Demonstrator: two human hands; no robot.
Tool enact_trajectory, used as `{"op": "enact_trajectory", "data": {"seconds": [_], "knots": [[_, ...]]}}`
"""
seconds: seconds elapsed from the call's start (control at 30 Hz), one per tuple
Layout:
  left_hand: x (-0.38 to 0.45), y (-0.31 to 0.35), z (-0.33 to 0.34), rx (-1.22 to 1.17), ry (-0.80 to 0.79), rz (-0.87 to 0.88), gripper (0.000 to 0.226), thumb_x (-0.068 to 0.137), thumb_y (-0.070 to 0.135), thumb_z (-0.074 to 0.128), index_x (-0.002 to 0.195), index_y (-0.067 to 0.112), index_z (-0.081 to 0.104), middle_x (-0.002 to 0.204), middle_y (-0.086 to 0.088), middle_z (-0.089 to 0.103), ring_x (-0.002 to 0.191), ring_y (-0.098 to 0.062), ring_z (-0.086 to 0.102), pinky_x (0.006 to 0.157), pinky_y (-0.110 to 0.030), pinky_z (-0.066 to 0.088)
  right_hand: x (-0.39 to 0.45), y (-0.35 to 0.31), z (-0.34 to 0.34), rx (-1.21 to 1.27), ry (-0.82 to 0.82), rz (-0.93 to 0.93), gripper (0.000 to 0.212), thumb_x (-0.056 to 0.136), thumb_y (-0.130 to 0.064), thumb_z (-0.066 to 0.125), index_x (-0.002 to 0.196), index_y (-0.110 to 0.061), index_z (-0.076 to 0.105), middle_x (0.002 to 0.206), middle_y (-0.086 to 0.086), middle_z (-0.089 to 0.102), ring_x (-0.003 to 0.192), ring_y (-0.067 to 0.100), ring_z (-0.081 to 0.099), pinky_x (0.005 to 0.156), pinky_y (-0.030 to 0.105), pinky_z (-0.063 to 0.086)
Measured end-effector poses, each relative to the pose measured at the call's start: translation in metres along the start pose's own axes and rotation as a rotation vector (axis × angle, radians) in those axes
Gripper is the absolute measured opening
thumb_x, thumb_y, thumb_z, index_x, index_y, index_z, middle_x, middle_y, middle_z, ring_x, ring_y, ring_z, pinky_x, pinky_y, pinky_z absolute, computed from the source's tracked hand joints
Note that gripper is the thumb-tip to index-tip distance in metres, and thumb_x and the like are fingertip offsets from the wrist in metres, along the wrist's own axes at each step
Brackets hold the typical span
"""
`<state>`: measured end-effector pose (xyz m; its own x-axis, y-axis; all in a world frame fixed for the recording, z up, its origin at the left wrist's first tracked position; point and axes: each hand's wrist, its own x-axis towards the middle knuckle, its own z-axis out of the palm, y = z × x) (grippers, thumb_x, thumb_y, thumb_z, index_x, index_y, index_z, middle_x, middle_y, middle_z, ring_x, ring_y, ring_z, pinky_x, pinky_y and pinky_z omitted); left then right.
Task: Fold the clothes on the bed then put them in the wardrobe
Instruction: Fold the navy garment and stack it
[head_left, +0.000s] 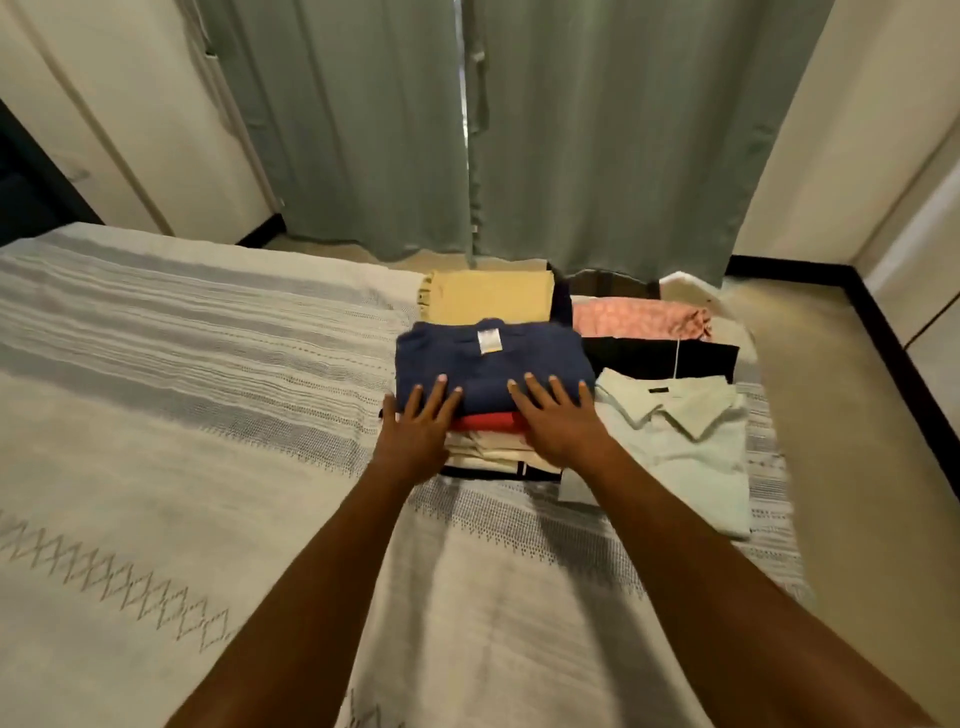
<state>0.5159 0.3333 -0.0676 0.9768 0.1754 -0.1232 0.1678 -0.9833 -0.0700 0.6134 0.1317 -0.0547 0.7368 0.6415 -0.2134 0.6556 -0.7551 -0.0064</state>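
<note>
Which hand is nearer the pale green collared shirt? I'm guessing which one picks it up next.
Right. The right hand lies flat on the navy folded shirt, beside the pale green collared shirt. The left hand rests at the stack's far side, away from it.

Both the left hand (418, 423) and the right hand (558, 415) press flat, fingers straight, on a folded navy shirt (485, 358) topping a stack on the bed (182, 415), beside a pale collared shirt (685, 441).
</note>
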Motion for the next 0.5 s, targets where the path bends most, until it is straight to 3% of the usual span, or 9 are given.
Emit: {"op": "enact_trajectory", "data": {"seconds": [0.07,0.27,0.33,0.43,0.5], "knots": [[0.01,0.001,0.01,-0.071,-0.023,-0.001,0.087,0.095,0.045,0.053,0.157,0.026,-0.004,0.165,0.002,-0.013,0.152,-0.031,-0.001,0.118,-0.06,0.01,0.006,0.003,0.018,0.072,-0.002,-0.004,0.075,0.104,-0.04,0.039,0.158,-0.029,-0.012,0.167,0.0,-0.012,0.153,0.032,-0.007,0.118,0.063,0.004],[0.016,0.007,0.003,-0.157,0.005,-0.046,0.074,0.096,0.04,0.049,0.157,0.024,0.011,0.166,0.001,-0.002,0.151,-0.031,0.006,0.119,-0.057,0.009,0.009,0.013,0.016,0.17,0.038,-0.048,0.075,0.103,-0.046,0.04,0.158,-0.032,-0.008,0.167,-0.004,-0.009,0.154,0.027,-0.004,0.12,0.056,0.009],[0.009,0.021,-0.006,-0.205,0.069,-0.079,0.066,0.097,0.037,0.049,0.155,0.019,0.022,0.164,-0.006,0.011,0.15,-0.032,0.014,0.119,-0.054,0.012,0.0,0.017,0.007,0.236,0.05,-0.048,0.072,0.103,-0.047,0.039,0.159,-0.03,-0.004,0.167,-0.003,-0.003,0.154,0.026,0.001,0.12,0.052,0.015],[-0.021,0.052,-0.013,-0.456,0.204,-0.137,0.054,0.095,0.034,0.052,0.144,0.014,0.042,0.149,-0.011,0.044,0.136,-0.033,0.042,0.111,-0.048,0.034,-0.028,0.021,0.001,0.351,0.119,-0.029,0.07,0.102,-0.042,0.043,0.16,-0.025,0.006,0.166,0.001,0.014,0.152,0.027,0.016,0.116,0.045,0.027],[-0.059,0.083,-0.015,-0.613,0.226,-0.145,0.051,0.094,0.036,0.053,0.138,0.011,0.048,0.139,-0.009,0.053,0.126,-0.03,0.052,0.103,-0.041,0.043,-0.065,0.024,0.0,0.455,0.123,0.01,0.068,0.102,-0.04,0.047,0.159,-0.022,0.016,0.162,0.004,0.027,0.146,0.027,0.029,0.112,0.041,0.035]]}}
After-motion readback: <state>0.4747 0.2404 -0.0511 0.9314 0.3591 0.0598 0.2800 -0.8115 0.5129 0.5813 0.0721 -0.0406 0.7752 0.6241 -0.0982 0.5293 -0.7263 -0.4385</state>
